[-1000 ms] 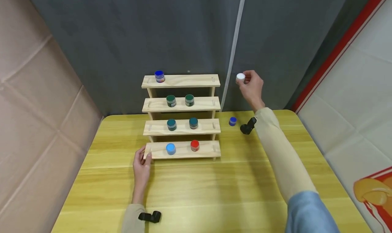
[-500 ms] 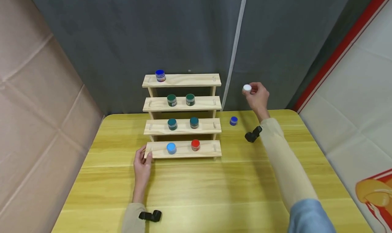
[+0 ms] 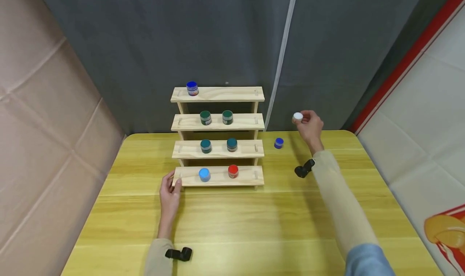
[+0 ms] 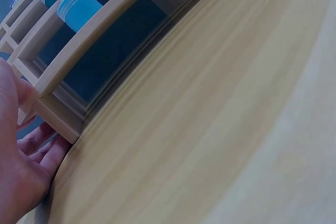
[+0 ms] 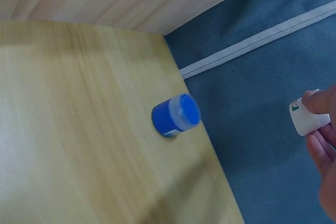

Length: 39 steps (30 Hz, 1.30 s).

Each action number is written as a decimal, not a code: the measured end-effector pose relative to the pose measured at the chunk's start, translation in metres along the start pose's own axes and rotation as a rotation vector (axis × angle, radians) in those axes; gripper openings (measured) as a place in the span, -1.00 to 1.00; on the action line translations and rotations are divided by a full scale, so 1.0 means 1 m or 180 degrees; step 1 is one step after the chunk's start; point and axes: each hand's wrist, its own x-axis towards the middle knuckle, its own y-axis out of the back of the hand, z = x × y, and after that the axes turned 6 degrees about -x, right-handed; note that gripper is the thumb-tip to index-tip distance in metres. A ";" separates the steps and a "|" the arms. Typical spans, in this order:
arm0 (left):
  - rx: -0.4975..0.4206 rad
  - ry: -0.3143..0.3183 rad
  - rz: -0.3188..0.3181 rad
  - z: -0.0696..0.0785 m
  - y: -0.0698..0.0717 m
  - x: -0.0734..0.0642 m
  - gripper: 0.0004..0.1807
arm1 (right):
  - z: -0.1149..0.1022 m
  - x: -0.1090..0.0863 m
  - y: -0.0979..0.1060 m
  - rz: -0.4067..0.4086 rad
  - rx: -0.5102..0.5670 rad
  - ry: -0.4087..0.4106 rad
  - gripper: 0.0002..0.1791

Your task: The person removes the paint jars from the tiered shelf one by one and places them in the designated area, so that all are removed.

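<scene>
My right hand [image 3: 311, 130] pinches a small white paint jar [image 3: 297, 117] between thumb and fingers, raised near the table's back edge. In the right wrist view the white jar [image 5: 306, 115] shows part of a label. Below and left of it, a blue paint jar [image 3: 278, 143] stands on the table beside the rack. My left hand [image 3: 170, 193] grips the left end of the lowest step of a four-tier wooden rack [image 3: 218, 181]; in the left wrist view its thumb lies on the step, with fingers behind the end support [image 4: 59, 118].
The lowest step bears a light blue jar [image 3: 204, 174] and a red jar [image 3: 233, 171]. Teal jars [image 3: 206, 146] and dark green jars [image 3: 205, 117] stand on the middle steps, a blue jar [image 3: 192, 88] on top. A grey curtain [image 3: 225, 34] hangs behind the table [image 3: 232, 227].
My right hand has come down and slightly right with the white jar, toward the table's back edge. The left hand keeps its grip on the rack.
</scene>
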 end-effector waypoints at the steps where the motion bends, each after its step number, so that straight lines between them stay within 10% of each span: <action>1: -0.0002 -0.0004 0.0005 0.000 0.000 0.000 -0.55 | 0.002 -0.001 -0.001 -0.0014 -0.0002 -0.0014 -0.54; 39: -0.0003 0.0048 0.0056 0.001 -0.003 0.000 -0.54 | 0.068 -0.033 -0.038 -0.0363 0.0148 -0.0388 -0.57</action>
